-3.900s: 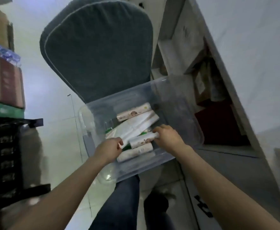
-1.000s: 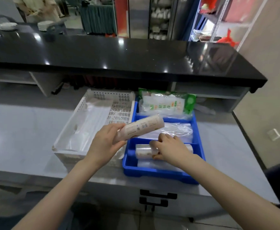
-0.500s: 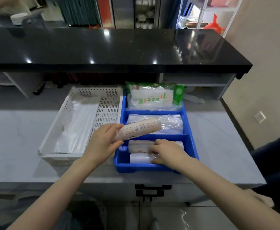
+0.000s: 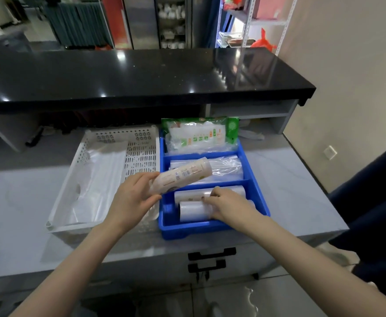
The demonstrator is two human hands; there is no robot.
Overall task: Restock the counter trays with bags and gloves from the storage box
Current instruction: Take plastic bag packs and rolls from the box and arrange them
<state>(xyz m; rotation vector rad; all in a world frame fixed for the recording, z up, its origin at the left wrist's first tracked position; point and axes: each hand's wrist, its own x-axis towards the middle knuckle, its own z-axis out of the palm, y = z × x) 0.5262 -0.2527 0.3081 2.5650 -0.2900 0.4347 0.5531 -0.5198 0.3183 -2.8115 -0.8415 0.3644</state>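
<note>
A blue divided tray (image 4: 165, 221) sits on the grey counter. My left hand (image 4: 132, 200) grips a pale printed roll of bags (image 4: 182, 178), tilted above the tray's left edge. My right hand (image 4: 229, 205) rests in the tray's near compartment, fingers on two rolls of bags: one printed (image 4: 190, 195), one plain white (image 4: 193, 211). The middle compartment holds clear plastic bags (image 4: 227, 168). A green-and-white pack (image 4: 200, 135) lies in the far compartment. A white perforated basket (image 4: 139, 156) with thin plastic bags (image 4: 96, 184) stands left of the blue tray.
A black raised counter top (image 4: 141, 76) runs behind the trays, with open shelves under it. Black drawer handles (image 4: 211, 252) are on the cabinet front below. A beige wall (image 4: 347, 88) closes the right side. A dark garment (image 4: 375, 202) hangs at the right edge.
Earlier both hands were in the clear storage box picking rolls. In the last second the right hand has stayed on the rolls in the near compartment; the left still holds its roll above the tray.
</note>
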